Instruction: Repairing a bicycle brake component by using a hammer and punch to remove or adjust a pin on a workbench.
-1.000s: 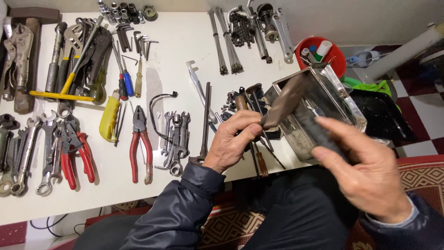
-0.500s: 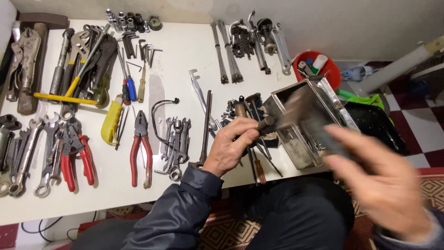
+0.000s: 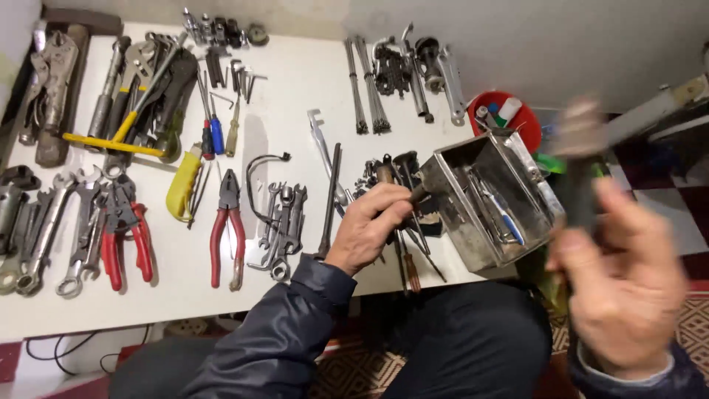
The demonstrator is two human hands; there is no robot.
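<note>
A: Where do we find the left hand [image 3: 371,230]?

B: We see it resting on the white surface [image 3: 295,96], fingers [image 3: 391,201] curled around a dark tool handle [image 3: 418,193] at the near corner of the metal box [image 3: 487,199].

A: Describe the box.

B: We note a rectangular box of dull, scuffed steel, tipped on its side at the surface's right edge, with slim tools lying inside.

A: And the right hand [image 3: 624,292]?

B: We see it raised off the surface, right of the box, blurred. Its fingers are clenched on a dark, flat, oblong object [image 3: 580,174]; we cannot tell the material.

A: Nearby items?

B: Red-handled pliers [image 3: 226,225] and chromed spanners [image 3: 281,225] lie left of the left hand.
</note>
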